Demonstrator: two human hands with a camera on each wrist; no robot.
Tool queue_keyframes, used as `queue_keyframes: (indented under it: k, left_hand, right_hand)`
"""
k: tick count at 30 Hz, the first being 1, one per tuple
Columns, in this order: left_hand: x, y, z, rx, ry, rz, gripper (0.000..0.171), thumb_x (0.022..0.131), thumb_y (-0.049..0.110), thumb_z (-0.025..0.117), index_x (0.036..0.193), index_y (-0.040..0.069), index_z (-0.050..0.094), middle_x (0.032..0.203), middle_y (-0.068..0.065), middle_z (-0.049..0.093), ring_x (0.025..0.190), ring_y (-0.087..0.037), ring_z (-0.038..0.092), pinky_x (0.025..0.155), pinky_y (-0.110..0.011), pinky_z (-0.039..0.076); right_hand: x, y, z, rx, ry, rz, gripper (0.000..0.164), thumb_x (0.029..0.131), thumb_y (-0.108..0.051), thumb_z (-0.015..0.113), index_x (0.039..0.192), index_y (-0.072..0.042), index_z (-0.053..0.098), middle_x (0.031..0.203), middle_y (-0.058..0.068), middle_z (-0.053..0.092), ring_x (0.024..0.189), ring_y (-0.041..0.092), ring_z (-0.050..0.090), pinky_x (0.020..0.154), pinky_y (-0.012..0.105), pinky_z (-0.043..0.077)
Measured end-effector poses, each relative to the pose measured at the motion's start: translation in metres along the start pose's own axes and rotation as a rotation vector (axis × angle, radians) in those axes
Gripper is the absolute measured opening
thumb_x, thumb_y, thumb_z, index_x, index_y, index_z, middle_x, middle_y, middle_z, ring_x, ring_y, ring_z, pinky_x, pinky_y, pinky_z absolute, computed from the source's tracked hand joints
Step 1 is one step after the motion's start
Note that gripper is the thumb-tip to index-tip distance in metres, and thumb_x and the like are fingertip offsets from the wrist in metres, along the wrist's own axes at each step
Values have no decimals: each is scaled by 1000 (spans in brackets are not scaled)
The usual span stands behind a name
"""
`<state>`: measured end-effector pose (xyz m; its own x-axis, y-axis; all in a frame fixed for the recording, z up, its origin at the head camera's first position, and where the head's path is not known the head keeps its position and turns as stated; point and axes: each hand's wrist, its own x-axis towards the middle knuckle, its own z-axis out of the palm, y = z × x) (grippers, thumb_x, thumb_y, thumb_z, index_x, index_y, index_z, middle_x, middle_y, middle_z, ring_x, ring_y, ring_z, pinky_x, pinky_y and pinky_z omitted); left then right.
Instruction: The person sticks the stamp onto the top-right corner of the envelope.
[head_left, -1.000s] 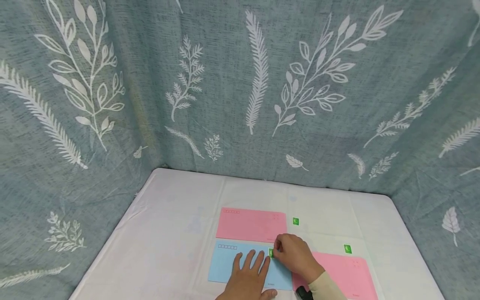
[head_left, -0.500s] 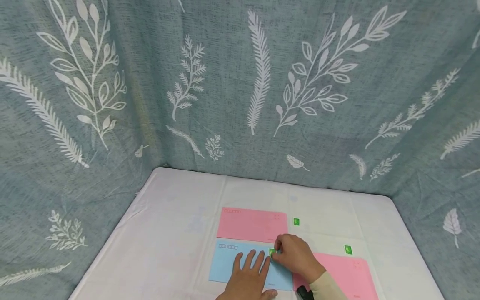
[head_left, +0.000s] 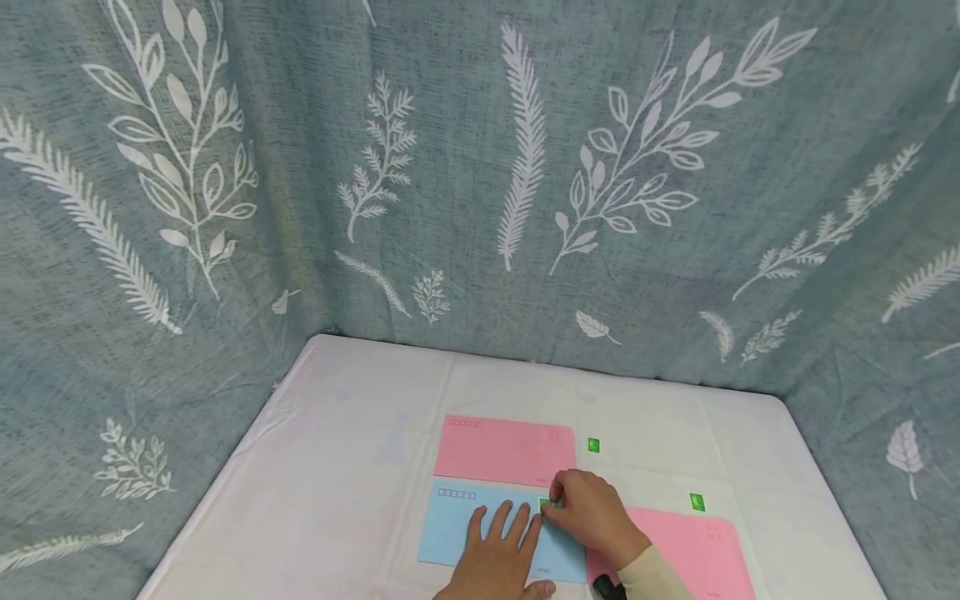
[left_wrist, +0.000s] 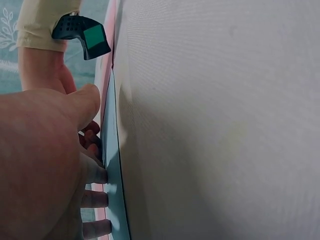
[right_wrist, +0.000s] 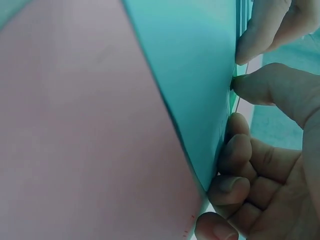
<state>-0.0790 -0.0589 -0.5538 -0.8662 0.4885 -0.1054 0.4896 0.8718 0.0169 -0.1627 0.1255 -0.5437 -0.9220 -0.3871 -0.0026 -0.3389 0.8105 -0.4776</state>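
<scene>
A blue envelope (head_left: 442, 533) lies flat, with a small green stamp (head_left: 544, 504) at its upper right corner. Spread fingers of my left hand (head_left: 495, 554) rest on the envelope, left of the stamp. My right hand (head_left: 596, 512) comes in from the right; its thumb (right_wrist: 272, 90) presses the stamp against the paper and covers part of it. The other right-hand fingers (right_wrist: 235, 150) are curled by the envelope's edge and hold nothing.
Behind the blue envelope lies a pink envelope (head_left: 502, 450), and another pink envelope (head_left: 690, 546) lies to the right, partly under my right arm. Two loose green stamps (head_left: 594, 445) lie on the white table (head_left: 337, 467). A patterned curtain (head_left: 450, 167) surrounds the table.
My right thumb has shifted slightly from the stamp's right edge onto its lower part. The left hand stays in place on the envelope.
</scene>
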Motion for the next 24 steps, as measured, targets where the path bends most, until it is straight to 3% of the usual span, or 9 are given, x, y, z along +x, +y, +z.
queue_keyframes:
  k: [11, 18, 24]
  left_hand:
    - [-1, 1, 0, 30, -17, -2, 90, 94, 79, 13, 157, 21, 40, 160, 2, 36, 146, -25, 32, 108, -57, 31]
    - [-1, 1, -4, 58, -23, -5, 89, 94, 79, 12, 157, 23, 40, 160, 2, 36, 145, -24, 31, 108, -56, 31]
    - [-1, 1, -2, 50, -35, -8, 88, 95, 79, 14, 157, 22, 40, 160, 2, 36, 146, -24, 31, 108, -55, 30]
  right_hand:
    - [-2, -1, -2, 10, -1, -4, 22, 83, -25, 81, 75, -20, 61, 68, -13, 52, 58, 5, 46, 54, 28, 41]
    - [1, 1, -3, 39, 10, -14, 18, 90, -13, 68, 74, -19, 64, 63, -13, 51, 56, 4, 46, 53, 27, 41]
    - [3, 3, -2, 75, -16, 26, 22, 96, -14, 59, 75, -20, 65, 64, -12, 53, 57, 7, 48, 55, 29, 41]
